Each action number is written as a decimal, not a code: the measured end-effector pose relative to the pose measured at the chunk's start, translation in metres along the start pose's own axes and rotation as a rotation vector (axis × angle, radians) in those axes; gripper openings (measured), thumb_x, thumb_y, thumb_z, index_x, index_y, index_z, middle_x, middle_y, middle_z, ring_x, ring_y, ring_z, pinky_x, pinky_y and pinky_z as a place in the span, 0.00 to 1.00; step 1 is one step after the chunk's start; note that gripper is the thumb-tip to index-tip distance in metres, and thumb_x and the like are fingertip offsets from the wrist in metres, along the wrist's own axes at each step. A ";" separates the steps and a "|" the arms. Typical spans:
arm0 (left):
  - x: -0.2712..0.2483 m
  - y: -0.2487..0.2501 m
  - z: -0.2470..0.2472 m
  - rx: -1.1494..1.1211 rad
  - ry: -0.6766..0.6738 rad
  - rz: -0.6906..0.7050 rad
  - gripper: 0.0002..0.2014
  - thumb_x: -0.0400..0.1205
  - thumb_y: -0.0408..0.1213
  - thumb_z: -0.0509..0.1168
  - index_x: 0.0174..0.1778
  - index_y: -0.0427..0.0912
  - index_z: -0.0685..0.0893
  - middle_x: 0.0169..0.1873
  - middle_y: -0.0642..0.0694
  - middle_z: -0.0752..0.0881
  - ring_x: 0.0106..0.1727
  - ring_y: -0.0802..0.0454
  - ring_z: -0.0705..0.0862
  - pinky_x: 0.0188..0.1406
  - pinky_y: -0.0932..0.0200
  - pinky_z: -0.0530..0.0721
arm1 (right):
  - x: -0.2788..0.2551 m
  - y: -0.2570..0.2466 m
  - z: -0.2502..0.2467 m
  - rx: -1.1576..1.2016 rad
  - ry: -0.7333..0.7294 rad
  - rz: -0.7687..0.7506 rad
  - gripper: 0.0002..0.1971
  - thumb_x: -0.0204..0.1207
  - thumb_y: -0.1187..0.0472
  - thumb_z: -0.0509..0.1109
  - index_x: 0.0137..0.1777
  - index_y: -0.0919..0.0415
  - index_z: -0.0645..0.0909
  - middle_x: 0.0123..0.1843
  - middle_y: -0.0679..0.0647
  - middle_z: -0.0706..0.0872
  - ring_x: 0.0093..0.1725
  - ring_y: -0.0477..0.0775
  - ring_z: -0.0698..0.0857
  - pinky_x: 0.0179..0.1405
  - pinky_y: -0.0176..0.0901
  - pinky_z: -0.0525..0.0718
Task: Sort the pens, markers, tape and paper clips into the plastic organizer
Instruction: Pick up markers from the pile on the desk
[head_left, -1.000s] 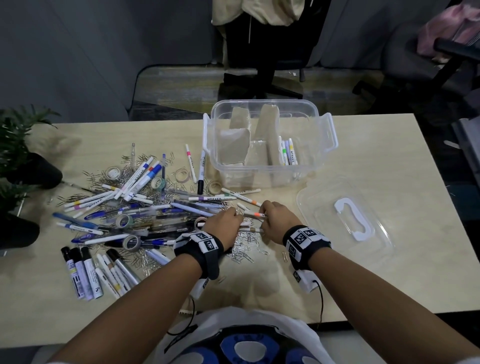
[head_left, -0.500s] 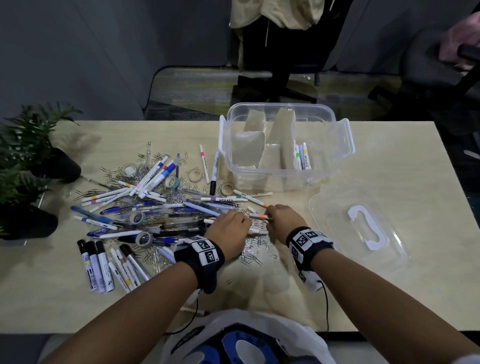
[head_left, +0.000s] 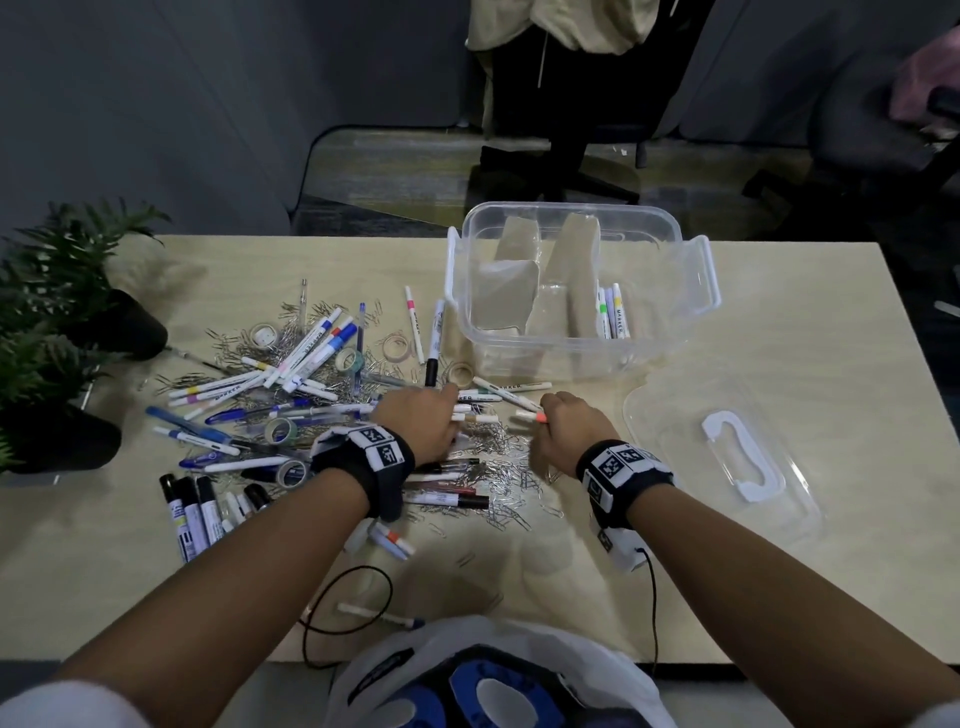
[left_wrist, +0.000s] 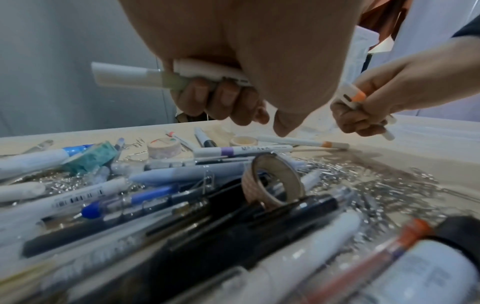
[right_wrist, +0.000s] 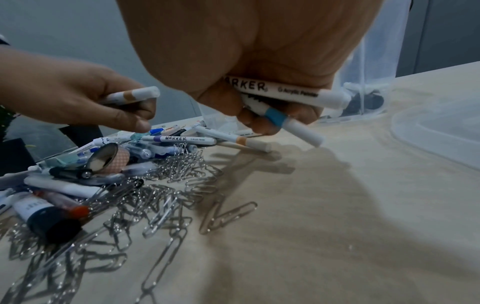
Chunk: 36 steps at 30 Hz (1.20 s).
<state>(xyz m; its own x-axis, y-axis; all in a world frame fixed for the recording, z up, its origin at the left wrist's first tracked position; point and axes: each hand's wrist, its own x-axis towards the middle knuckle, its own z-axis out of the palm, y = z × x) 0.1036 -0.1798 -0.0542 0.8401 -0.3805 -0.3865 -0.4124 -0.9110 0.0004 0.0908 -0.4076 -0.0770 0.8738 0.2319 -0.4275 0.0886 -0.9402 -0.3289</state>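
Observation:
A clear plastic organizer (head_left: 519, 344) with cardboard dividers stands at the table's far middle, with a few markers (head_left: 612, 312) in its right compartment. Pens, markers (head_left: 291, 364), tape rolls (head_left: 280, 429) and paper clips (head_left: 498, 452) lie heaped on the left and in front of me. My left hand (head_left: 421, 421) hovers over the heap, fingers curled round two white markers (left_wrist: 145, 79). Just to its right, my right hand (head_left: 566, 426) grips a few white markers (right_wrist: 291, 93), one with a blue band (right_wrist: 275, 115) and one with an orange band (left_wrist: 358, 96).
The organizer's clear lid (head_left: 670, 431) with a white handle lies flat at the right. Two potted plants (head_left: 62, 312) stand at the left edge. Black markers (head_left: 189, 512) lie in a row near the front left. A chair (head_left: 561, 130) stands beyond the table.
Both hands have lifted off the heap and drawn apart, each holding markers. The left hand has moved further from me, the right one to the right.

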 end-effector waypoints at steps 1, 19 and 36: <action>0.003 -0.002 -0.001 0.025 -0.005 -0.001 0.17 0.85 0.50 0.59 0.63 0.42 0.72 0.47 0.44 0.85 0.45 0.45 0.86 0.35 0.55 0.79 | 0.000 -0.002 -0.001 -0.013 0.002 0.002 0.04 0.77 0.57 0.60 0.47 0.55 0.69 0.51 0.56 0.81 0.48 0.61 0.82 0.47 0.51 0.81; 0.016 -0.003 -0.008 0.017 -0.111 -0.065 0.16 0.81 0.28 0.63 0.63 0.41 0.73 0.57 0.39 0.73 0.46 0.40 0.85 0.34 0.47 0.79 | 0.015 -0.012 -0.008 -0.192 -0.042 0.061 0.11 0.79 0.56 0.66 0.58 0.57 0.75 0.47 0.56 0.85 0.37 0.58 0.78 0.35 0.45 0.77; -0.035 0.017 -0.033 -0.323 0.313 0.011 0.19 0.78 0.49 0.50 0.52 0.43 0.81 0.31 0.52 0.75 0.33 0.47 0.77 0.30 0.58 0.70 | -0.038 -0.010 -0.046 0.356 0.173 -0.036 0.07 0.71 0.53 0.57 0.33 0.50 0.65 0.26 0.51 0.74 0.29 0.60 0.72 0.30 0.47 0.66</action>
<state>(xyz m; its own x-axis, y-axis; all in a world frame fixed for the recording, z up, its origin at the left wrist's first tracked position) 0.0790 -0.1871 -0.0108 0.9228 -0.3753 -0.0876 -0.3327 -0.8905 0.3105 0.0783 -0.4183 -0.0187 0.9436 0.1890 -0.2718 -0.0238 -0.7801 -0.6251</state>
